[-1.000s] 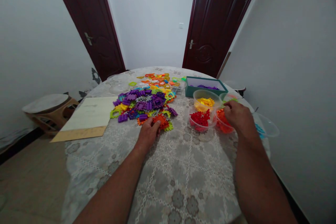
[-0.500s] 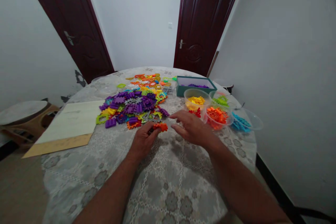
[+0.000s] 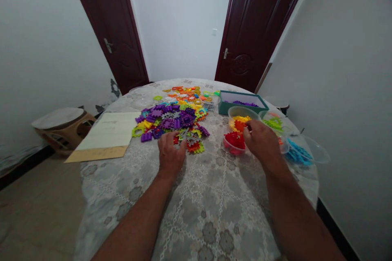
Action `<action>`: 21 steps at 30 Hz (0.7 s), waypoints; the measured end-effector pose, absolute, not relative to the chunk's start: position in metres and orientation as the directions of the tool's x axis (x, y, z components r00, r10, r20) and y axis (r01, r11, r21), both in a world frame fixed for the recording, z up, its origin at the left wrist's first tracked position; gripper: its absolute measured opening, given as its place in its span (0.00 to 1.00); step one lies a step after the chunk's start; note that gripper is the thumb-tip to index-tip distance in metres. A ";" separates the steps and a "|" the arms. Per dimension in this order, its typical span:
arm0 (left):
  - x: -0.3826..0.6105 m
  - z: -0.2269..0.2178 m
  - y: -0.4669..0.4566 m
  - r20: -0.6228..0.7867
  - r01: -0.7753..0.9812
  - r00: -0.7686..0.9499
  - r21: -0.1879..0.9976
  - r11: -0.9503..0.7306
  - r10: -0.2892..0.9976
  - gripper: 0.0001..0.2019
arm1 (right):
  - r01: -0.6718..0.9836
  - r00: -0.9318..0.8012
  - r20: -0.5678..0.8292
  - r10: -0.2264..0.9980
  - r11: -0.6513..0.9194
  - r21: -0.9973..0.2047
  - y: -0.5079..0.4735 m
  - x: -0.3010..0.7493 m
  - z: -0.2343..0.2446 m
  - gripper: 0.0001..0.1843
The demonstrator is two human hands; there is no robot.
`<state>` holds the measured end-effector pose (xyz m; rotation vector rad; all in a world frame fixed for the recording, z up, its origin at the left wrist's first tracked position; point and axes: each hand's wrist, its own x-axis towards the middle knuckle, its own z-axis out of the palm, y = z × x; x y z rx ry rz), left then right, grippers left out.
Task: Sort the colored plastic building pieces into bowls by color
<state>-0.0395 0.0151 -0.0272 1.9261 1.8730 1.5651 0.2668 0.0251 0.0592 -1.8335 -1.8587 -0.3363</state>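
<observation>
My left hand [image 3: 170, 153] rests on the near edge of a heap of coloured plastic building pieces [image 3: 171, 120], mostly purple. Its fingers lie stretched over the pieces with the thumb apart, beside a red piece [image 3: 175, 140]. My right hand [image 3: 260, 142] hovers over the clear bowls, its fingertips pinched on an orange piece [image 3: 239, 125] above the bowl of red pieces [image 3: 230, 145]. The bowl of orange pieces is mostly hidden under that hand.
Clear bowls hold yellow pieces [image 3: 243, 111], green pieces [image 3: 272, 122] and blue pieces [image 3: 315, 153]. A teal box [image 3: 225, 107] holds purple pieces. A pale board [image 3: 107, 134] lies at the left on the round table's patterned cloth [image 3: 208, 195]. A stool [image 3: 58, 124] stands left.
The orange piece went from my left hand to my right hand, which carried it right, over the bowls. My left hand went back to the heap's edge.
</observation>
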 end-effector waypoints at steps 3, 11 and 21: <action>-0.039 -0.032 0.016 0.616 0.783 -0.271 0.588 -0.203 0.740 0.20 | 0.981 0.045 0.610 0.791 0.082 -0.178 0.026 0.262 0.057 0.13; -0.031 -0.049 0.014 0.555 0.876 -0.185 0.468 -0.120 0.811 0.41 | 0.687 -0.263 0.651 0.712 0.612 -0.391 0.002 0.163 0.019 0.22; -0.026 -0.050 0.006 0.511 0.898 -0.055 0.402 -0.181 0.858 0.47 | 0.875 -0.045 0.354 0.934 0.207 -0.436 0.079 0.105 -0.019 0.26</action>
